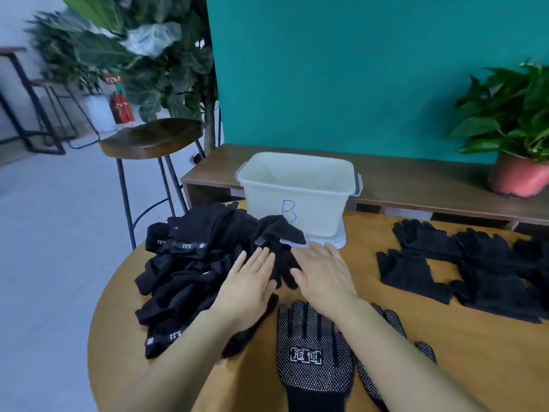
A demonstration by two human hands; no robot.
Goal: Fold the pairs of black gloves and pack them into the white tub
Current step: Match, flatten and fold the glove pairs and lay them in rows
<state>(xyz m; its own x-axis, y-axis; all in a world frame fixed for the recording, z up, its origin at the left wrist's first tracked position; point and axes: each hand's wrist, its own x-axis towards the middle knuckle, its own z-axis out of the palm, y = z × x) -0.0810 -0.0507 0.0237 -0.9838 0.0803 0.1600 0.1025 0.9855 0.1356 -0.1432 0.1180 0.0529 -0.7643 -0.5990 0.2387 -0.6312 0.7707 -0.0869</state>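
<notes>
A: While the hands were mid-frame, what state were they in?

B: The left hand (249, 281) and right hand (323, 272) were both flat, palms down, fingers straight, gripping nothing. They lay side by side on a crumpled black glove (282, 263) at centre.

A: Tub?

B: The white tub (315, 209) stood upper centre, just beyond the fingertips. It had an open top and a blue "B" on the near wall, and sat on a white lid (335, 242).

A: Other gloves?

B: A heap of black gloves (190, 269) sat at centre left, touching the left hand. A dotted glove (312, 352) lay dots-up at bottom centre, beside the right forearm, with a second one partly under the arm. The flat gloves (475, 269) were at right, well apart from the tub. All were on the round wooden table (445, 352).
</notes>
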